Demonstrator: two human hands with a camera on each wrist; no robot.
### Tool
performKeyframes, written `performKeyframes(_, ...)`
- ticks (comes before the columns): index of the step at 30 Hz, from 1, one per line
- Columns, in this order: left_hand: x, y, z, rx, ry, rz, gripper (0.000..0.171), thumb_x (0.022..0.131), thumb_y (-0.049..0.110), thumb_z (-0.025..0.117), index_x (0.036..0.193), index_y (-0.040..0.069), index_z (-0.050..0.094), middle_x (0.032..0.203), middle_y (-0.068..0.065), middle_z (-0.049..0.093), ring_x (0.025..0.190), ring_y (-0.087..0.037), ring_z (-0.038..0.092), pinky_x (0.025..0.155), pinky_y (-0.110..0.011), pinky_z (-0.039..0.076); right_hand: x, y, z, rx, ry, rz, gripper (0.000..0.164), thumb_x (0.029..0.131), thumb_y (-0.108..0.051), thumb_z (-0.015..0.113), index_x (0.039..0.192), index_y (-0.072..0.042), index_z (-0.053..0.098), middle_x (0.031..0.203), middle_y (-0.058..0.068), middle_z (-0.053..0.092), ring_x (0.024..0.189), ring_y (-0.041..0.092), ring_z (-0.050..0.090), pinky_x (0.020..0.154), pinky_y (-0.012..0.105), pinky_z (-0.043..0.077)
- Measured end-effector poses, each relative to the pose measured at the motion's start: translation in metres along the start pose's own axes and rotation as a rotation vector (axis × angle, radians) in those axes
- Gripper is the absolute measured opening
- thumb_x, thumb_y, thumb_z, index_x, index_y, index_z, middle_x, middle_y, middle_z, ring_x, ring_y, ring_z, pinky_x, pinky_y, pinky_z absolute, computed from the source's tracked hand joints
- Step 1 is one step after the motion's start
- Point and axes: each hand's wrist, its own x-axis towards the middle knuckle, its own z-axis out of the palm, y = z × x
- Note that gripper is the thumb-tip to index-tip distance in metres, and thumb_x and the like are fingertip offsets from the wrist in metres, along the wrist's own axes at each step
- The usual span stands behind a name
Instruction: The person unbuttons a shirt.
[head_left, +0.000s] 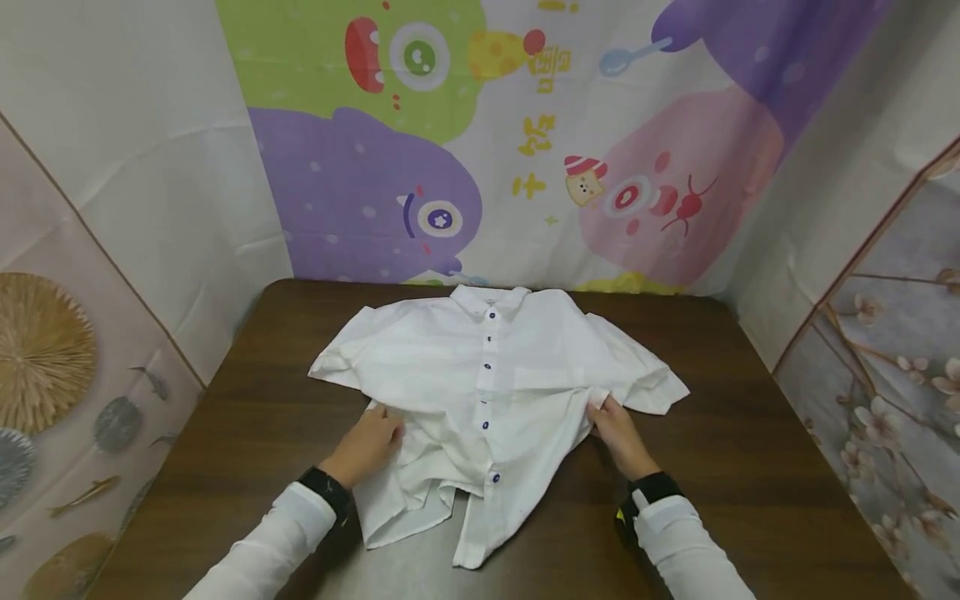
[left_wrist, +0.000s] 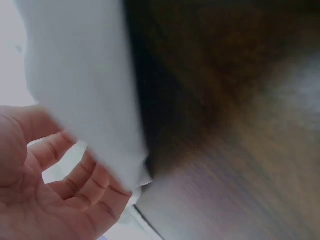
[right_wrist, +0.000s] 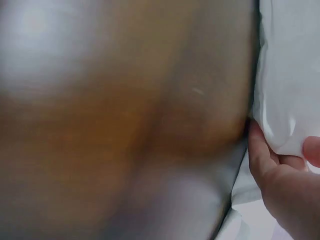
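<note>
Shirt (head_left: 459,383): on the table (head_left: 750,475); probably light, soft; best held at its side edges.
Left hand (head_left: 371,446): fingers pinch one side.
Right hand (head_left: 621,435): thumb and fingers pinch the other.

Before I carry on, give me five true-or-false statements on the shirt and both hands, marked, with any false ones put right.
1. The white short-sleeved cloth shirt lies on the dark brown wood-look table. True.
2. The bare left hand hangs clear of the shirt. False: it grips the cloth at one side.
3. The bare right hand pinches the cloth at the opposite side. True.
4. The folded white collar lies at the table's far edge, with small round dark blue buttons running down from it. True.
5. Both sleeves are folded in over the shirt's front. False: they spread outward, one to each side.
</note>
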Motion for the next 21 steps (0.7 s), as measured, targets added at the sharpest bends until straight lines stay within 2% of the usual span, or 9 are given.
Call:
performKeyframes(2, 0.005, -0.002, 0.000, -0.030, -0.002, -0.026, 0.015, 0.081, 0.000, 0.065, 0.073, 0.006, 0.053, 0.074, -0.006, 0.043, 0.066, -0.019, 0.043, 0.055, -0.030, 0.040, 0.009, -0.004, -0.001, 0.005, -0.029, 0.011, 0.039, 0.098, -0.014, 0.036, 0.133, 0.002, 0.039, 0.127, 0.016, 0.046, 0.112, 0.021, 0.046, 0.095, 0.038, 0.041)
performKeyframes(4, 0.008, -0.007, -0.001, -0.070, 0.003, -0.050, 0.018, 0.080, 0.001, 0.066, 0.073, 0.007, 0.051, 0.072, -0.005, 0.045, 0.063, -0.017, 0.044, 0.054, -0.029, 0.038, 0.015, -0.011, -0.003, 0.010, -0.048, 0.018, 0.041, 0.099, -0.014, 0.034, 0.136, 0.003, 0.036, 0.128, 0.017, 0.045, 0.113, 0.021, 0.046, 0.096, 0.039, 0.041)
performKeyframes(8, 0.007, -0.017, -0.010, -0.183, -0.003, -0.102, 0.022, 0.079, 0.005, 0.069, 0.070, 0.010, 0.050, 0.066, 0.001, 0.048, 0.060, -0.011, 0.043, 0.054, -0.026, 0.036, 0.016, -0.025, -0.014, -0.023, -0.026, 0.011, 0.038, 0.099, -0.014, 0.036, 0.129, 0.008, 0.041, 0.114, 0.015, 0.053, 0.090, 0.012, 0.056, 0.080, 0.030, 0.049)
performKeyframes(12, 0.000, -0.024, -0.028, -0.263, 0.007, -0.127, 0.019, 0.080, 0.007, 0.069, 0.072, 0.010, 0.053, 0.066, 0.001, 0.050, 0.060, -0.011, 0.044, 0.053, -0.025, 0.037, 0.004, -0.040, -0.029, -0.108, 0.021, -0.023, 0.034, 0.097, -0.014, 0.042, 0.120, 0.011, 0.047, 0.096, 0.012, 0.058, 0.068, 0.005, 0.054, 0.061, 0.022, 0.048)
performKeyframes(15, -0.009, -0.028, -0.044, -0.288, -0.015, -0.139, 0.014, 0.082, 0.007, 0.067, 0.076, 0.009, 0.054, 0.067, 0.000, 0.050, 0.061, -0.012, 0.045, 0.053, -0.023, 0.038, -0.009, -0.048, -0.042, -0.214, 0.034, -0.025, 0.038, 0.097, -0.014, 0.044, 0.124, 0.011, 0.045, 0.104, 0.021, 0.058, 0.075, 0.014, 0.057, 0.064, 0.024, 0.046)
performKeyframes(19, -0.027, -0.036, -0.062, -0.265, -0.089, -0.126, 0.012, 0.083, 0.005, 0.065, 0.078, 0.010, 0.055, 0.069, 0.001, 0.048, 0.064, -0.012, 0.044, 0.055, -0.023, 0.037, -0.026, -0.049, -0.064, -0.350, -0.018, 0.052, 0.044, 0.097, -0.019, 0.042, 0.129, 0.011, 0.036, 0.122, 0.031, 0.046, 0.097, 0.029, 0.053, 0.074, 0.030, 0.045)
performKeyframes(21, -0.037, -0.040, -0.065, -0.242, -0.145, -0.126, 0.014, 0.083, 0.003, 0.064, 0.077, 0.011, 0.055, 0.069, 0.002, 0.048, 0.065, -0.012, 0.044, 0.056, -0.024, 0.037, -0.032, -0.042, -0.073, -0.392, -0.053, 0.090, 0.044, 0.097, -0.019, 0.042, 0.129, 0.010, 0.033, 0.115, 0.030, 0.048, 0.087, 0.029, 0.055, 0.067, 0.032, 0.046)
